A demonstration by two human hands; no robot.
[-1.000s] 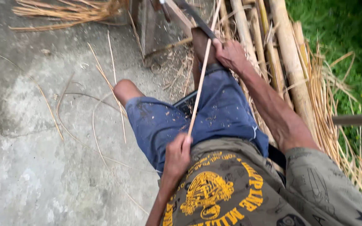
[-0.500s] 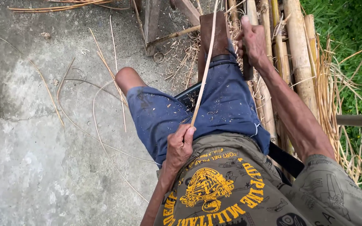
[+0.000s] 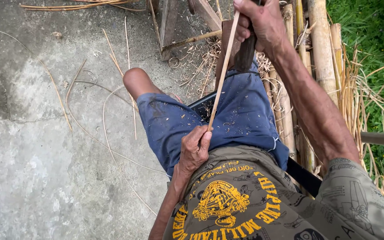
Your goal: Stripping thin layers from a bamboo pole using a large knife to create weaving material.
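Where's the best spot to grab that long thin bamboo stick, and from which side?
Probably the bare middle of the bamboo stick, coming from the left over the concrete. It slants up from the left hand at its lower end to the right hand near the top, so only the span between is free.

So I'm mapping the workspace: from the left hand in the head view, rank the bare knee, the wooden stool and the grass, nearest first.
From the left hand:
1. Bare knee, up and to its left.
2. Wooden stool, at the top edge, beyond the knee.
3. Grass, far right, past the bamboo poles.
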